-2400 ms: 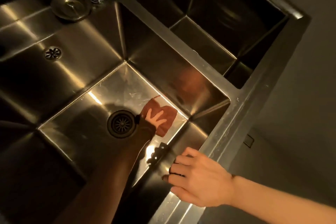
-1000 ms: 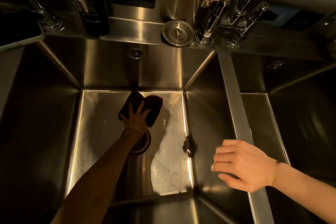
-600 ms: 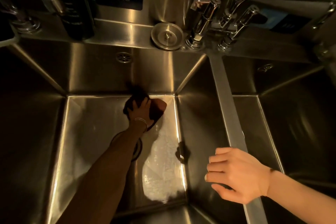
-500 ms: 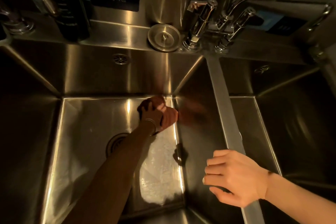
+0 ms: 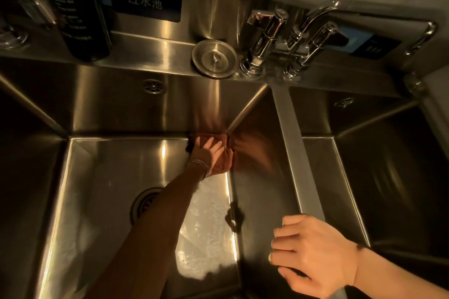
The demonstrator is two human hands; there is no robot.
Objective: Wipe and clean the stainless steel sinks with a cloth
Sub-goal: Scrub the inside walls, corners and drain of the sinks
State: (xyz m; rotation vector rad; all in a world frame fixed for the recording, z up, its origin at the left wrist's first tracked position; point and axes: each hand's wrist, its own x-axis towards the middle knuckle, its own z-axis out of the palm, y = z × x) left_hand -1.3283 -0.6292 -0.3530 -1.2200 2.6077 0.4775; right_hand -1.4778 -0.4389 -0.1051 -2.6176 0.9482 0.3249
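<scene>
My left hand [image 5: 206, 154] reaches deep into the left stainless steel sink [image 5: 102, 177] and presses a brown cloth [image 5: 222, 164] flat into the far right bottom corner, fingers spread and straight. The cloth lies against the floor where the back and right walls meet. My right hand [image 5: 313, 252] rests on the steel divider [image 5: 294, 148] between the two sinks, its fingers curled over the divider's edge. The right sink [image 5: 379, 177] lies in shadow.
A round drain [image 5: 143, 204] sits in the left sink floor, half hidden by my forearm. A wet patch [image 5: 206, 230] shines near the right wall. On the back ledge stand a drain plug [image 5: 214, 59], chrome taps [image 5: 286, 41] and a dark bottle [image 5: 80, 7].
My left hand slid the cloth from near the drain rightward into the far right corner of the left sink. The right hand stayed on the divider.
</scene>
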